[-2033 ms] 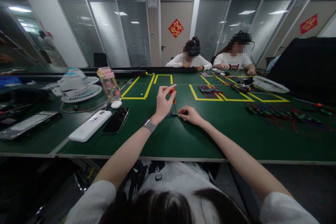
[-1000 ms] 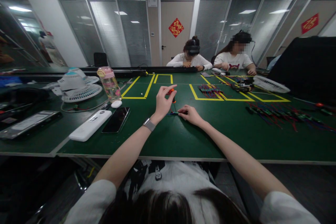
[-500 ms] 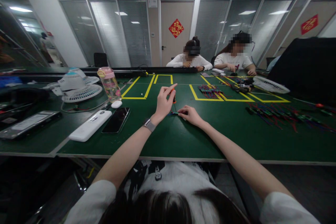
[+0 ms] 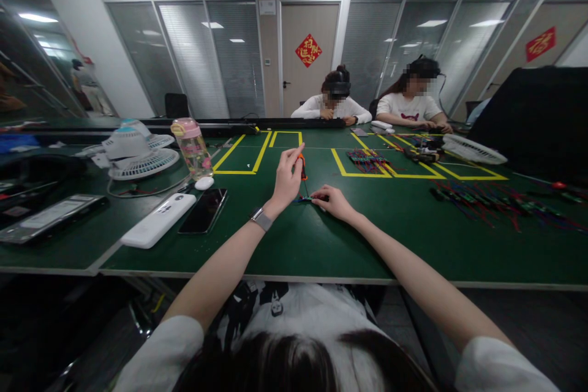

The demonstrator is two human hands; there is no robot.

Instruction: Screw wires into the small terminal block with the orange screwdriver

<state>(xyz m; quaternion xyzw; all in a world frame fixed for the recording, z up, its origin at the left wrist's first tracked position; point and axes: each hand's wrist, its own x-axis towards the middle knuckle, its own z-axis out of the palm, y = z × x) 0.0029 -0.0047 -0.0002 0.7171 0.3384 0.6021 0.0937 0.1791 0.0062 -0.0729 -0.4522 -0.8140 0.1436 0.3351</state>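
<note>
My left hand (image 4: 289,179) is closed round the orange-and-black handle of a screwdriver (image 4: 303,166), which stands almost upright. The thin shaft points down to a small green circuit board (image 4: 305,199) on the table, and the tip meets it or comes very close. Bluish wires show at the board's left end. My right hand (image 4: 331,199) rests on the table and pinches the board's right end between thumb and fingers, which cover that end.
Left of my arms lie a black phone (image 4: 203,211), a white power bank (image 4: 159,220) and a white earbud case (image 4: 204,183). A bottle (image 4: 193,150) and small fan (image 4: 140,156) stand behind. Wired boards (image 4: 491,201) lie right; more (image 4: 367,160) sit by yellow tape. Two people sit opposite.
My left fingers have shifted round the screwdriver's handle, and more of its orange part shows. My right hand and the circuit board stay put. The co-worker at far right has lowered a hand.
</note>
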